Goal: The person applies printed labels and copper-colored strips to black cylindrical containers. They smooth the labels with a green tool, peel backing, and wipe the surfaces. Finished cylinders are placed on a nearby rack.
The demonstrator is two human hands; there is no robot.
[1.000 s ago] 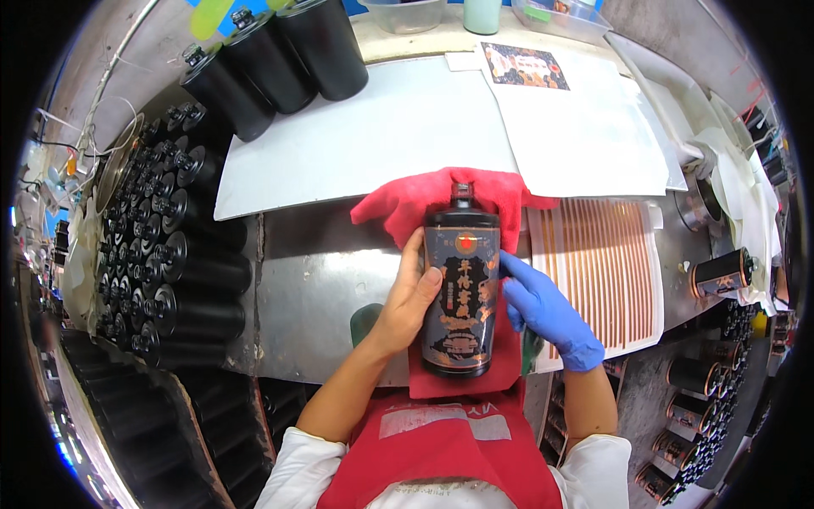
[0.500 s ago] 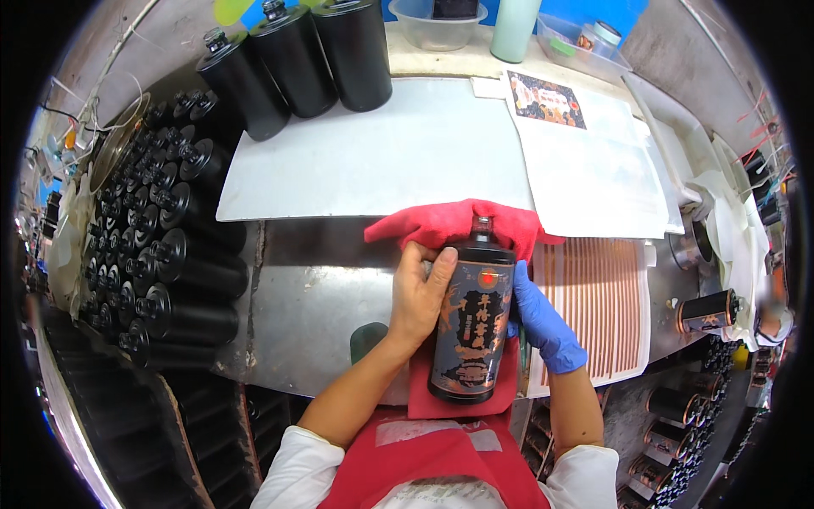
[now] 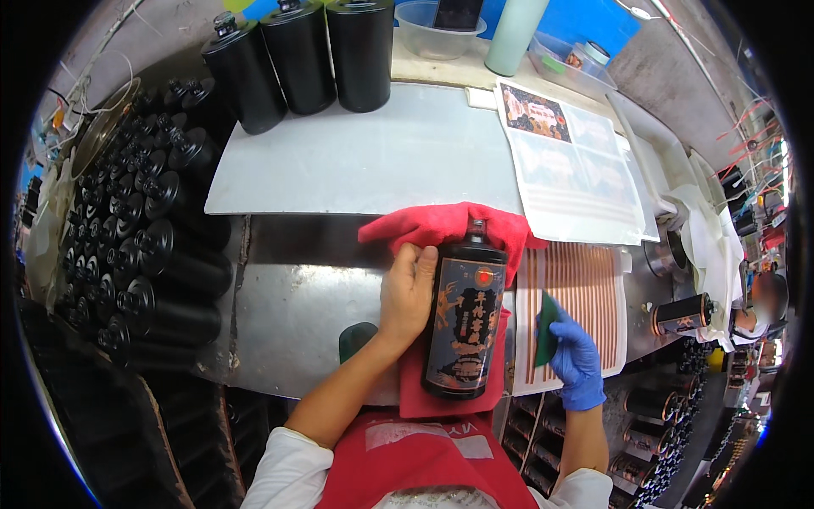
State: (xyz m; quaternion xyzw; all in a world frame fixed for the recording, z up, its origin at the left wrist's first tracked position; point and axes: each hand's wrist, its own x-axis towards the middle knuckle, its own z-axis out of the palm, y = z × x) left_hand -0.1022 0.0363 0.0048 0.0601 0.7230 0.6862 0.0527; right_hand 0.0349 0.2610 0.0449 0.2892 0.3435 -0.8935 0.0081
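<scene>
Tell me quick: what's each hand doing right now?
Left hand: bare, gripping the black bottle by its side.
Right hand: blue-gloved, closed on a green pad.

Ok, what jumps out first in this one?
The dark labelled bottle lying on a red cloth at the centre, steadied by the bare left hand. The gloved right hand holds a green pad beside it. Rows of black bottles crowd the left.

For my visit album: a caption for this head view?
Bare left hand steadies a black labelled bottle on red cloth; gloved right hand holds a green pad.
</scene>
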